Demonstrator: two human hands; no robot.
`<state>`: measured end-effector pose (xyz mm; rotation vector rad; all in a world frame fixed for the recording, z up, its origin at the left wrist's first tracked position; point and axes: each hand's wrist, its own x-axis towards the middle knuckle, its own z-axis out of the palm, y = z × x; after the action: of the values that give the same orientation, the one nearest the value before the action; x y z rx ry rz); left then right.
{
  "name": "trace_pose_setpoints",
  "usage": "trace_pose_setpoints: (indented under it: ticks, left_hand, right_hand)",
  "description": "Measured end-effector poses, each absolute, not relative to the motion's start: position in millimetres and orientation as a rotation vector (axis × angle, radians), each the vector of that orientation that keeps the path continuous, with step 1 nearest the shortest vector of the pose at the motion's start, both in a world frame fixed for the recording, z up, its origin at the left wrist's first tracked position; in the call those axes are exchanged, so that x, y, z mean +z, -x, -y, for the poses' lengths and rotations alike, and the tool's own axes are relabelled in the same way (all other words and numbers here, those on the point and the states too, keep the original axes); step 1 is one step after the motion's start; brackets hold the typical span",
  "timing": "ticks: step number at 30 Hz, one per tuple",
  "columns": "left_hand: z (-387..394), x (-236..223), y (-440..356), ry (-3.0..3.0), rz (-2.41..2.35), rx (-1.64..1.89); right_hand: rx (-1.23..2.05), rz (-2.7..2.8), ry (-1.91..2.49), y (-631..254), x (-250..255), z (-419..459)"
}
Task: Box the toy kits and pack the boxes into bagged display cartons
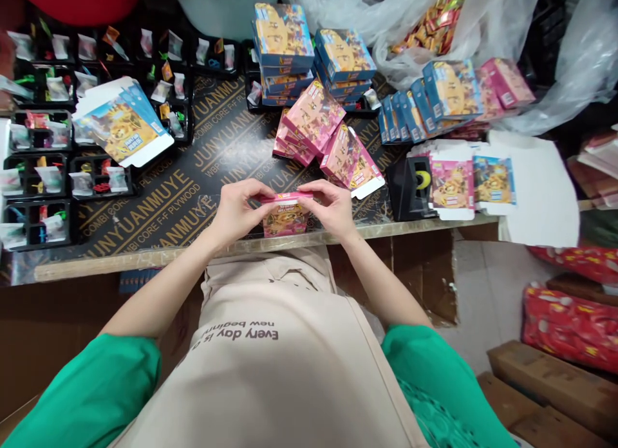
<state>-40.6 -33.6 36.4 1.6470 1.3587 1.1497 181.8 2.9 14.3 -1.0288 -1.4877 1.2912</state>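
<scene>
A small pink printed carton stands upright at the near edge of the dark plywood table. My left hand grips its left side and top, and my right hand grips its right side. The fingertips of both hands pinch the pink top flap. Just behind lies a loose pile of finished pink cartons.
Blue cartons are stacked at the back, and more lean in a row at the right. Flat carton blanks lie left; others lie right beside a black tape dispenser. Black trays of small bagged items fill the left side.
</scene>
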Motion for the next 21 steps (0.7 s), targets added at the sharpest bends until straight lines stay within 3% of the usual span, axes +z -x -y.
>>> trace_pose_setpoints:
  ticks: [5,10,16,21]
  left_hand:
    - [25.2,39.6,41.9,-1.412,-1.339,1.078]
    - [35.7,41.6,44.2,-1.722,-1.325,1.110]
    - [44.3,37.6,38.8,-2.188,-1.333,1.083]
    - [34.0,43.5,19.6,-2.342,-1.315,0.790]
  right_hand:
    - [1.423,1.442,1.049,-181.3,20.2,-12.3]
    - [1.447,1.464,1.013,-187.5,19.5,-13.1]
    - [1.160,1.675,0.889,-192.7,10.5,0.2]
    - [0.899,1.803,1.012,-222.5,20.5,16.4]
